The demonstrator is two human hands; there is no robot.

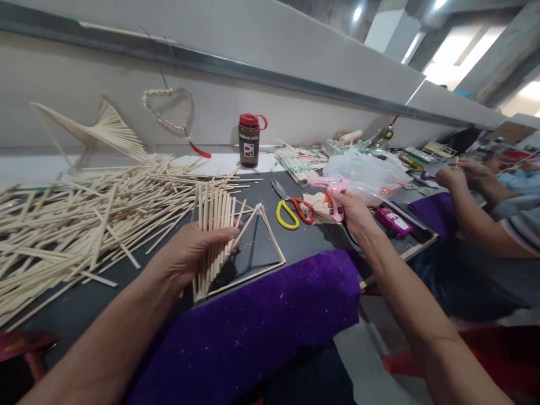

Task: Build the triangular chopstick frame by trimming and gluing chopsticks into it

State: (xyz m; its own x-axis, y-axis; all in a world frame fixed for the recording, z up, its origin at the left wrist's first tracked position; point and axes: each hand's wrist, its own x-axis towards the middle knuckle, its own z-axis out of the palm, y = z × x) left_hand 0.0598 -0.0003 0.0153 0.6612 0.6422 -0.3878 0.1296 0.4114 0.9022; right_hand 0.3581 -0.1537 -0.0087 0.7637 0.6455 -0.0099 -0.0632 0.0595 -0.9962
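Note:
My left hand [189,247] is wrapped round a fan of thin wooden sticks [215,219], its thumb lying across them. These sticks belong to a stick frame whose triangular part [273,239] reaches right over the dark table. In my right hand [354,211] is a pink hot glue gun [331,188], held by its handle with the nozzle pointing left, apart from the sticks. Scissors [291,208] with one yellow and one red handle lie between the frame and the glue gun. A crumpled beige paper [318,207] is under the glue gun.
Loose sticks [84,219] are heaped at left beside a finished-looking twisted stick piece [101,129]. A red-capped bottle [248,140] stands at the wall. A plastic bag [367,171] and a magenta box [393,222] lie at right. Another person's hands [458,174] work farther right. Purple cloth [270,315] covers my lap.

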